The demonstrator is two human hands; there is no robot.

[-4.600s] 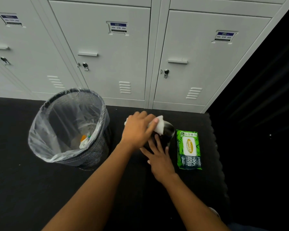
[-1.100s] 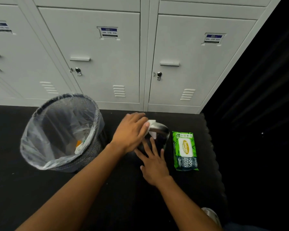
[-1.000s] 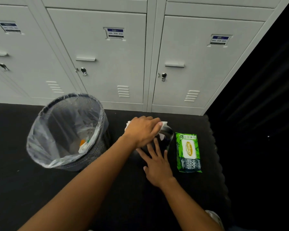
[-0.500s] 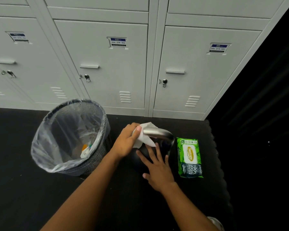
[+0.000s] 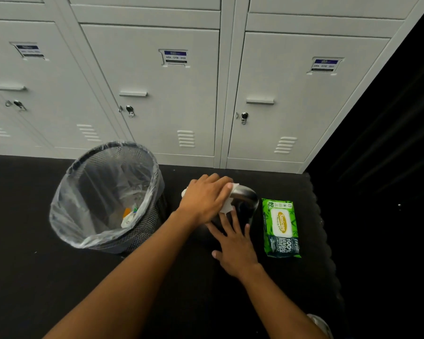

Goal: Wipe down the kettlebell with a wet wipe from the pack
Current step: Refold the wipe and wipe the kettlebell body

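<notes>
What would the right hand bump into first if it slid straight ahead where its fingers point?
Most likely the wet wipe dangling below the left hand, then the shiny kettlebell handle behind it. The right hand sits flat, fingers aimed that way, but depth is unclear, so it might pass underneath.

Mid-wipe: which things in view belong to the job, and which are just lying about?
Job: kettlebell, wet wipe, wipes pack, left hand, right hand.
Lying about: lined mesh bin, lockers, floor mat.
</notes>
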